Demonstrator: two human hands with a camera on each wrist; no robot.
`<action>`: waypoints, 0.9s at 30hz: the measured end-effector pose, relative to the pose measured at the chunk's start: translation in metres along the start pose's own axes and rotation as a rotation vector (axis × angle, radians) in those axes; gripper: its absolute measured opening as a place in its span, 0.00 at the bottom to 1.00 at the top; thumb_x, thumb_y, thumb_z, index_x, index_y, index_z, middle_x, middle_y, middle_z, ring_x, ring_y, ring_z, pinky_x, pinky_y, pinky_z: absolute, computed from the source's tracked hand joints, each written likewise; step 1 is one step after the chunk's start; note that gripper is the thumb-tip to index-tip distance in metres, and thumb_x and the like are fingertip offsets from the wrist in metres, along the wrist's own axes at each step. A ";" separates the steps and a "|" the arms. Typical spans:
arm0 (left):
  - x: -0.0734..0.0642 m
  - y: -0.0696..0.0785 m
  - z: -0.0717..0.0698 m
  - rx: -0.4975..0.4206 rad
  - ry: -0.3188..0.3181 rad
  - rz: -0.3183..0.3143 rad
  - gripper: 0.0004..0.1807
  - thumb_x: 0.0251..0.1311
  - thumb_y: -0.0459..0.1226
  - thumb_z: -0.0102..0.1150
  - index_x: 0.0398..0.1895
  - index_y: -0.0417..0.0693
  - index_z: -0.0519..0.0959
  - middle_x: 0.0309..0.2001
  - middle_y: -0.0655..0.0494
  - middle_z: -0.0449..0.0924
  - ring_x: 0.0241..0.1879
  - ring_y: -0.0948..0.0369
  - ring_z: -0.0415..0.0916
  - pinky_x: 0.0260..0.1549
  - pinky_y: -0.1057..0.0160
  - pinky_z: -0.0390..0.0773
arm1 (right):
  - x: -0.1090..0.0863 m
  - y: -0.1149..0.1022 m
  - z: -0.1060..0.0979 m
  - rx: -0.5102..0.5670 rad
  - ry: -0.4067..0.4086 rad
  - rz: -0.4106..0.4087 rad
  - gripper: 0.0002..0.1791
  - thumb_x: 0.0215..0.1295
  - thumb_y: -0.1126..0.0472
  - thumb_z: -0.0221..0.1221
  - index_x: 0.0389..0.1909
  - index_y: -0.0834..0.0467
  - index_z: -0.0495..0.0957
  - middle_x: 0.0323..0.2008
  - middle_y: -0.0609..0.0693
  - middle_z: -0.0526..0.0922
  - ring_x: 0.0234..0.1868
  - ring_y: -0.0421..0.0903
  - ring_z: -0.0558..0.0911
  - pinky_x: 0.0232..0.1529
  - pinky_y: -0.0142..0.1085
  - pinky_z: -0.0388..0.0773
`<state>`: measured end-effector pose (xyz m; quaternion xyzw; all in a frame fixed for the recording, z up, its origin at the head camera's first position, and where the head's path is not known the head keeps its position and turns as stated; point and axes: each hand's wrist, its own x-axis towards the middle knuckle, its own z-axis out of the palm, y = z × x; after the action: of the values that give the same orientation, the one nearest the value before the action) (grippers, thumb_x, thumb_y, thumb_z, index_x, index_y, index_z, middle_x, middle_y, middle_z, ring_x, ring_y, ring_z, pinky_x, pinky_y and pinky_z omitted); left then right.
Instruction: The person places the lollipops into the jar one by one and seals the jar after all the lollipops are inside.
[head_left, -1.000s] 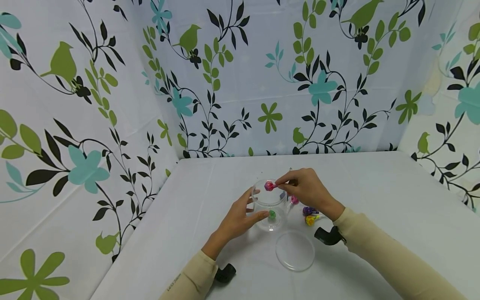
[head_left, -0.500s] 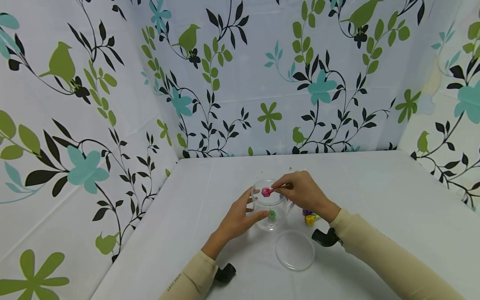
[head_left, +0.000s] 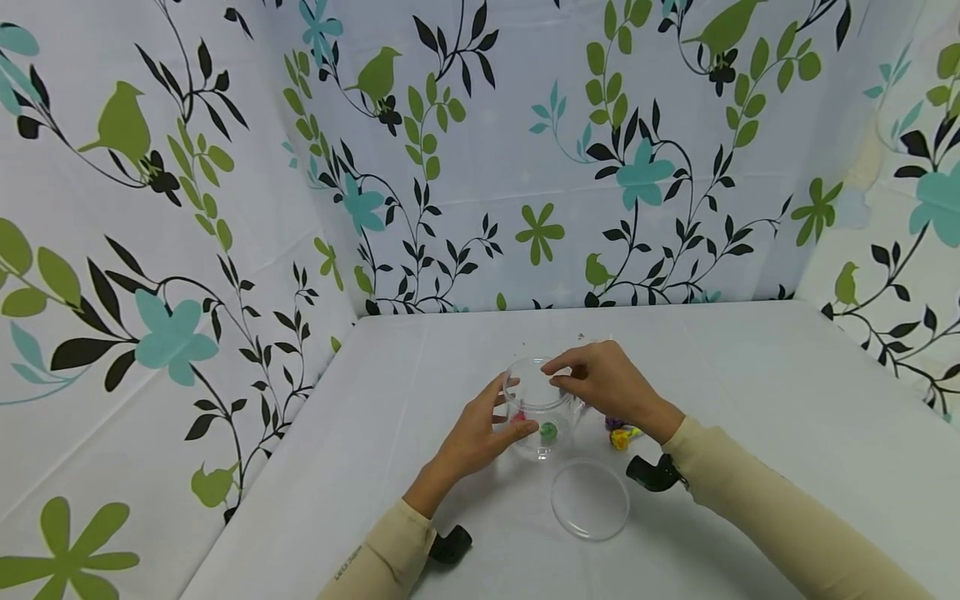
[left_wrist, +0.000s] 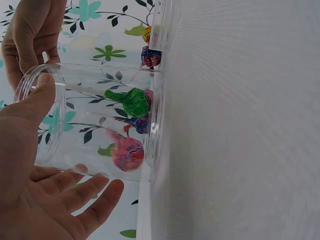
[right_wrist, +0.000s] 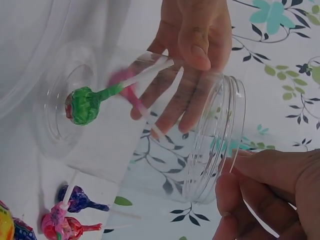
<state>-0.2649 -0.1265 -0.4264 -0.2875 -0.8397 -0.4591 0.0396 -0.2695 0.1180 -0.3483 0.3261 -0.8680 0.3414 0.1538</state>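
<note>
The pink lollipop has left the right hand and lies beside the green lollipop in the jar, below centre in the head view, apparently placed. The right hand is empty, fingertips parted; the left hand grips the jar.

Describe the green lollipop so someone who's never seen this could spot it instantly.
At the white table, find the clear open jar that the left hand holds. Look inside, near its base, for the green lollipop. Its green wrapper sets it apart from the pink lollipop in the same jar.
</note>
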 end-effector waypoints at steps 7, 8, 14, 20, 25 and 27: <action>0.001 0.000 0.000 0.007 0.000 -0.012 0.48 0.67 0.52 0.70 0.82 0.49 0.55 0.74 0.50 0.67 0.69 0.47 0.71 0.56 0.57 0.81 | -0.005 0.008 -0.011 0.004 0.046 0.015 0.10 0.63 0.70 0.72 0.44 0.60 0.91 0.36 0.48 0.89 0.30 0.42 0.81 0.28 0.33 0.83; 0.001 0.001 0.000 0.010 -0.001 -0.014 0.48 0.67 0.52 0.69 0.83 0.49 0.55 0.74 0.49 0.67 0.68 0.48 0.71 0.57 0.57 0.81 | -0.006 0.010 -0.012 0.001 0.049 0.019 0.10 0.63 0.70 0.72 0.45 0.60 0.91 0.37 0.49 0.89 0.30 0.43 0.81 0.29 0.34 0.84; 0.001 0.001 0.000 0.026 0.001 -0.037 0.49 0.68 0.52 0.69 0.83 0.47 0.54 0.74 0.45 0.67 0.69 0.50 0.71 0.58 0.55 0.81 | -0.013 0.022 -0.022 -0.019 0.052 0.057 0.12 0.65 0.68 0.71 0.48 0.60 0.89 0.41 0.52 0.90 0.35 0.45 0.84 0.38 0.41 0.87; 0.001 0.000 0.002 0.031 0.003 -0.039 0.49 0.67 0.51 0.70 0.83 0.46 0.54 0.74 0.47 0.67 0.69 0.52 0.71 0.57 0.56 0.81 | -0.023 0.038 -0.030 -0.037 0.051 0.107 0.11 0.66 0.68 0.70 0.49 0.59 0.89 0.43 0.53 0.89 0.39 0.48 0.84 0.41 0.46 0.87; 0.000 0.000 0.002 0.045 0.007 -0.040 0.50 0.67 0.51 0.70 0.83 0.44 0.54 0.74 0.49 0.67 0.68 0.53 0.71 0.57 0.58 0.80 | -0.030 0.050 -0.036 -0.049 0.042 0.132 0.10 0.68 0.67 0.69 0.49 0.60 0.88 0.44 0.54 0.88 0.41 0.50 0.84 0.42 0.48 0.87; 0.000 0.000 0.002 0.050 0.008 -0.042 0.50 0.67 0.52 0.70 0.83 0.44 0.54 0.74 0.49 0.67 0.68 0.53 0.71 0.57 0.58 0.80 | -0.033 0.055 -0.038 -0.057 0.037 0.145 0.10 0.68 0.66 0.69 0.49 0.60 0.88 0.44 0.55 0.88 0.41 0.50 0.84 0.42 0.48 0.87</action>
<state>-0.2646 -0.1247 -0.4274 -0.2669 -0.8565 -0.4398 0.0406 -0.2803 0.1895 -0.3642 0.2517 -0.8956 0.3330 0.1541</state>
